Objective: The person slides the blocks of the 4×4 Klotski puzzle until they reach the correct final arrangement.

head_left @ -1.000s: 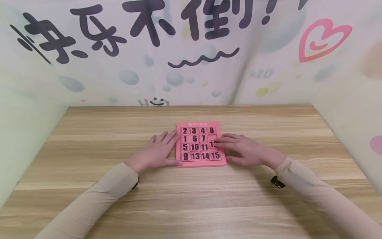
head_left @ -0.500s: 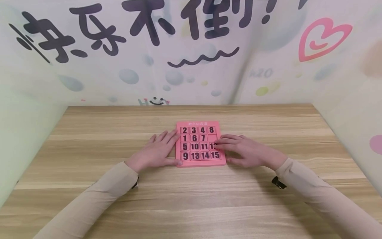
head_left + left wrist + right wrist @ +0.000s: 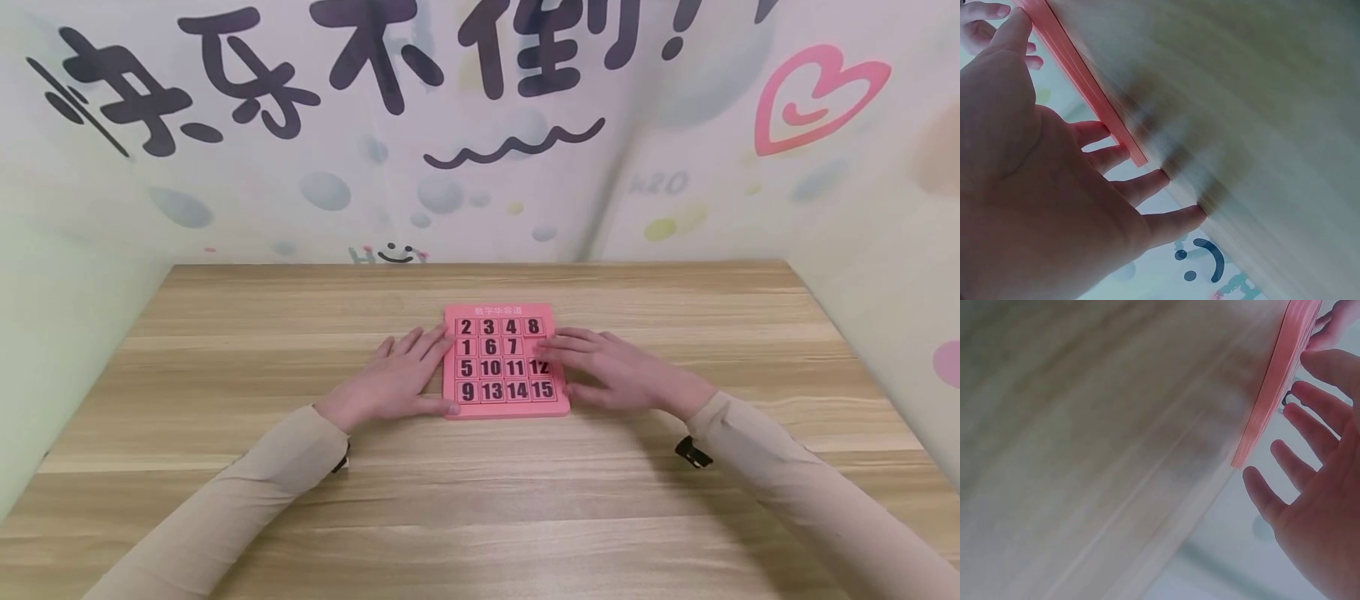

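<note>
A pink number sliding puzzle lies flat on the table in the head view. Its tiles bear black numbers, with an open slot right of the 7, partly covered by fingers. My left hand rests along the board's left side, thumb at the near corner and fingers spread. In the left wrist view that hand has its fingers fairly straight. From the right, my right hand reaches over the board's edge, fingertips at the slot and the upper edge of the 12 tile. The right wrist view shows its fingers extended and apart.
The wood-grain table spreads around the puzzle. A white wall with large black characters and coloured spots rises behind it, and side panels close in left and right. Dark straps show at the wrists.
The 12 tile has slid toward me, level with the 11, widening the slot above it. My right fingertips followed it, then shifted slightly back up. The left hand stayed put.
</note>
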A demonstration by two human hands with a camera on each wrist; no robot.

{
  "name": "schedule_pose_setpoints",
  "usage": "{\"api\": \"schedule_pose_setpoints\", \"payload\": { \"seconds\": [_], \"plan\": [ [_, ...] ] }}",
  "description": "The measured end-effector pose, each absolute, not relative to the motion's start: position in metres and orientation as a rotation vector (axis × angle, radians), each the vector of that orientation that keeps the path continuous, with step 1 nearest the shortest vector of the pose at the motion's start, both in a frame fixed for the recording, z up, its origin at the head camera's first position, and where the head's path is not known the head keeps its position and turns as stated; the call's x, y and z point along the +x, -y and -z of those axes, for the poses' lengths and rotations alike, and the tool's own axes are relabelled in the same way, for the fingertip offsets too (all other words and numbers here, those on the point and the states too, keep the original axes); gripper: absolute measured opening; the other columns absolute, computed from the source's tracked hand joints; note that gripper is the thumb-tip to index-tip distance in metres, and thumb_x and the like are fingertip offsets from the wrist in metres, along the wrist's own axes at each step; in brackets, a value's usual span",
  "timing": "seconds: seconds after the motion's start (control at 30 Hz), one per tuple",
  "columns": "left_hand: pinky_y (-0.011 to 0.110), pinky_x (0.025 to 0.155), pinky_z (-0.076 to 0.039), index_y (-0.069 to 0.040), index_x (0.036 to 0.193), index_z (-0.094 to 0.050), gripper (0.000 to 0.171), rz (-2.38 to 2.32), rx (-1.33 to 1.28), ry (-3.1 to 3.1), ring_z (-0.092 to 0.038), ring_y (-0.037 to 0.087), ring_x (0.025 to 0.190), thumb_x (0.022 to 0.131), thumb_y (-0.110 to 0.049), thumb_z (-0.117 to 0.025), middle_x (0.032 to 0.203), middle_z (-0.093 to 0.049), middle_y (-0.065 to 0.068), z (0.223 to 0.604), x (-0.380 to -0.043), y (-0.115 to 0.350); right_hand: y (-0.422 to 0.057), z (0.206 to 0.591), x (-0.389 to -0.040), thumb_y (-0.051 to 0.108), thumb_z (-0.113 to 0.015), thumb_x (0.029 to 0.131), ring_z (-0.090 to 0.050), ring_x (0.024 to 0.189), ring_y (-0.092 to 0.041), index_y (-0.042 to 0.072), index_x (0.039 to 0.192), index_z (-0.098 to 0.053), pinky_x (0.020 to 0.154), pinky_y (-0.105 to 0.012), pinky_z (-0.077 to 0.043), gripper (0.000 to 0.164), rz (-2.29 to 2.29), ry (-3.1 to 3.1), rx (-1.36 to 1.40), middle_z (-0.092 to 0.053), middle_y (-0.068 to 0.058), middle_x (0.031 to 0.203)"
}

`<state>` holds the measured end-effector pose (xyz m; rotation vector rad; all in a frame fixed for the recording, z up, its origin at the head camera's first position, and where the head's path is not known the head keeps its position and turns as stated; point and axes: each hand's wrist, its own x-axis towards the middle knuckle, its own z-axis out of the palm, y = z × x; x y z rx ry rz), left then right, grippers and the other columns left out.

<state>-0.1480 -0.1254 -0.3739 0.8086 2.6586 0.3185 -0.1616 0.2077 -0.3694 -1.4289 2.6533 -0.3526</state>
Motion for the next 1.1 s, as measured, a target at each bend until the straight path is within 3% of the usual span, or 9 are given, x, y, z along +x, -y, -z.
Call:
{"api": "schedule_pose_setpoints", "payload": {
  "seconds": [0.23, 0.7, 1.1],
  "plan": [
    [0.063, 0.111, -0.005, -0.007, 0.155, -0.012, 0.103, -0.315, 0.809, -2.66, -0.005, 0.041, 0.144, 0.085, -0.069, -0.053, 0.161, -0.002, 0.011, 0.374, -0.148, 0.125, -0.206, 0.37, -0.171, 0.026, -0.061, 0.095, -0.03, 0.138, -0.037, 0.011, 0.144, -0.046, 0.106, -0.063, -0.028, 0.054, 0.399, -2.665, -1.406, -0.04, -0.01, 0.149],
    [0.063, 0.111, -0.004, -0.007, 0.155, -0.012, 0.102, -0.334, 0.816, -2.661, -0.005, 0.041, 0.143, 0.085, -0.068, -0.054, 0.161, -0.002, 0.012, 0.374, -0.148, 0.125, -0.203, 0.368, -0.182, 0.026, -0.061, 0.095, -0.029, 0.138, -0.038, 0.007, 0.143, -0.046, 0.103, -0.066, -0.03, 0.055, 0.389, -2.688, -1.334, -0.042, -0.012, 0.148],
    [0.063, 0.111, -0.005, -0.008, 0.156, -0.011, 0.102, -0.32, 0.812, -2.664, -0.005, 0.041, 0.144, 0.085, -0.068, -0.054, 0.161, -0.002, 0.011, 0.375, -0.148, 0.125, -0.204, 0.371, -0.193, 0.02, -0.061, 0.095, -0.031, 0.137, -0.039, 0.004, 0.142, -0.047, 0.107, -0.061, -0.027, 0.052, 0.386, -2.686, -1.301, -0.042, -0.012, 0.148]
  ]
}}
